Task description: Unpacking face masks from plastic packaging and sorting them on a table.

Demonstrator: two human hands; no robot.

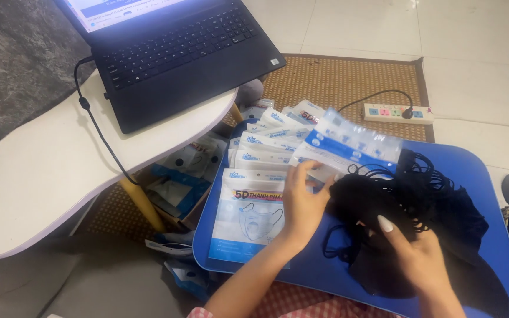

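Observation:
My left hand (pixel 303 200) grips the lower edge of a clear plastic mask packet (pixel 349 146) with a blue and white header, holding it above a blue tray table (pixel 472 171). My right hand (pixel 415 254) rests on a heap of black face masks (pixel 419 200) with tangled ear loops, fingers closed on some of them. To the left of both hands a fanned row of filled white and blue mask packets (pixel 253 206) lies on the tray.
A white low table (pixel 48 171) at the left carries an open black laptop (pixel 184 56) with a cable. A box of packaging (pixel 178 182) sits beneath it. A white power strip (pixel 397 112) lies on a woven mat (pixel 337 82) over pale floor tiles.

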